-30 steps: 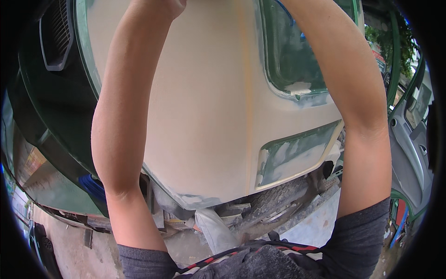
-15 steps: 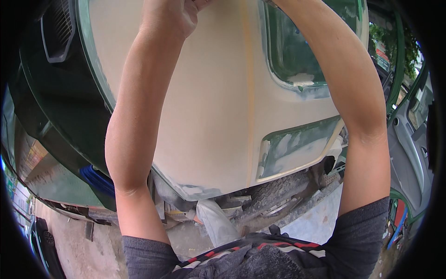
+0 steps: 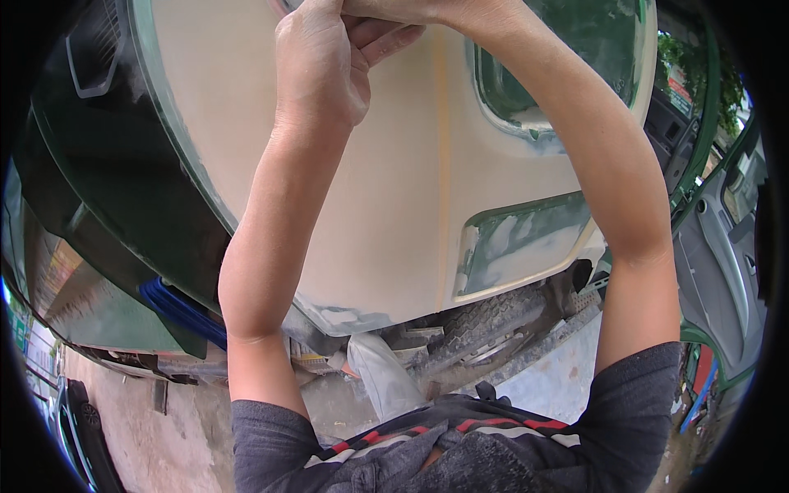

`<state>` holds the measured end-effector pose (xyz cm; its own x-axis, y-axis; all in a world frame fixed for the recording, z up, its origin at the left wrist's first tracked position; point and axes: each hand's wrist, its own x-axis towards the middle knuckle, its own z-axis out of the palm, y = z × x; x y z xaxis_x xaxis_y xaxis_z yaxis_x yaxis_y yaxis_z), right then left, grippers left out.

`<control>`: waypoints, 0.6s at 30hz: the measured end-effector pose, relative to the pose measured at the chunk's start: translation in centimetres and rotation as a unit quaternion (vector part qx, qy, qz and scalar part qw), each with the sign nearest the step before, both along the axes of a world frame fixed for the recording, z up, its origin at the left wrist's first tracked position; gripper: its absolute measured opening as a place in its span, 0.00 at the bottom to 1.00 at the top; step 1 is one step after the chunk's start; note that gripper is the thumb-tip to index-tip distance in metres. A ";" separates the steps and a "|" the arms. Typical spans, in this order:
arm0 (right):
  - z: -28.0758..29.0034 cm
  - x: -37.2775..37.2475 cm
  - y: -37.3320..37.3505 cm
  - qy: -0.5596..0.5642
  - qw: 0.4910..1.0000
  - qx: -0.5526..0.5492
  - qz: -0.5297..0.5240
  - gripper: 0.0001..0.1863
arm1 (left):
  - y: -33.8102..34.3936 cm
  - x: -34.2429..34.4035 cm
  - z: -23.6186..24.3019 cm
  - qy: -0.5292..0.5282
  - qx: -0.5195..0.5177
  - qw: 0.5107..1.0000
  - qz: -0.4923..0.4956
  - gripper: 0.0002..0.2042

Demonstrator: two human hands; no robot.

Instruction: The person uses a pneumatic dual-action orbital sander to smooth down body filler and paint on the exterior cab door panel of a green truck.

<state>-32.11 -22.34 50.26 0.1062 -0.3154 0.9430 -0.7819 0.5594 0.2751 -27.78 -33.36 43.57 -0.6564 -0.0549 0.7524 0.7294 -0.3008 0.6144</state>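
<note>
Near the top edge, my left hand (image 3: 320,70), coated with pale dust, is over a beige car panel (image 3: 370,205). A couple of its fingers reach out to the right, slightly bent and apart, with nothing seen between them. My right hand (image 3: 390,8) meets the left from the right side; the upper edge cuts it off and its fingers are hidden. Just left of the hands, a small reddish edge (image 3: 283,6) shows, too little of it to name. The panel has a yellowish vertical stripe (image 3: 442,181) and green, patchy sanded borders.
A green window-shaped recess (image 3: 526,82) and a lower green recess (image 3: 522,246) lie at the right. Dark bodywork (image 3: 107,164) with a blue bundle (image 3: 177,308) stands left. An open car door (image 3: 723,263) is far right. Below the panel are a tyre (image 3: 485,320) and dusty ground (image 3: 164,427).
Both hands have come down and closer to me, so more of the left hand shows and the right has come into view. The hands now meet over the panel.
</note>
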 end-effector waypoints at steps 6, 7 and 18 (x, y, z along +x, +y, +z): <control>-3.0 1.6 0.8 -0.028 0.999 0.012 -0.045 0.18 | 0.8 1.0 -2.5 -0.044 0.033 0.998 -0.040 0.25; -3.5 1.9 0.9 -0.043 0.997 0.017 -0.058 0.18 | 0.8 1.1 -2.8 -0.069 0.042 0.996 -0.044 0.25; -9.3 3.5 0.8 -0.113 0.992 0.024 -0.043 0.22 | 0.1 1.9 -9.4 -0.072 0.083 0.993 -0.050 0.22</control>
<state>-28.65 -21.52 40.97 -0.1349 -0.3594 0.9234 -0.7771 0.6165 0.1264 -25.89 -33.23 34.15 -0.7656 -0.0988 0.6357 0.5982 -0.4730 0.6469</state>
